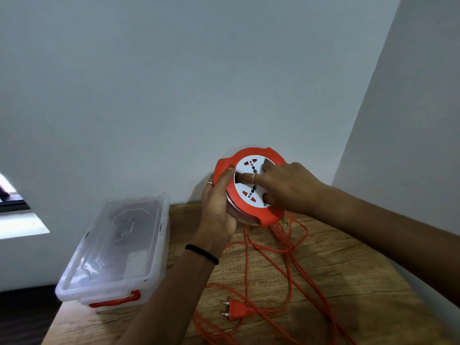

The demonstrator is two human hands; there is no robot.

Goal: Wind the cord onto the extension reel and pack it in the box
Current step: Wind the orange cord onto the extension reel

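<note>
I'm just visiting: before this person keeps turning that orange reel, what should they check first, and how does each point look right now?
1. Left hand grips the reel firmly: ok.
2. Right hand fingers sit on the white socket face: ok.
3. Cord wound in: not ok, loops lie loose on the table.
4. Cord free of knots: cannot tell.
5. Plug clear of snags: ok, lying on the table.
6. Box open for packing: not ok, lid on.

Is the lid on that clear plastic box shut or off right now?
Shut: the clear lid sits flat on the plastic box, and the red latch lies against its front. Whether it is clipped, cannot tell.
</note>
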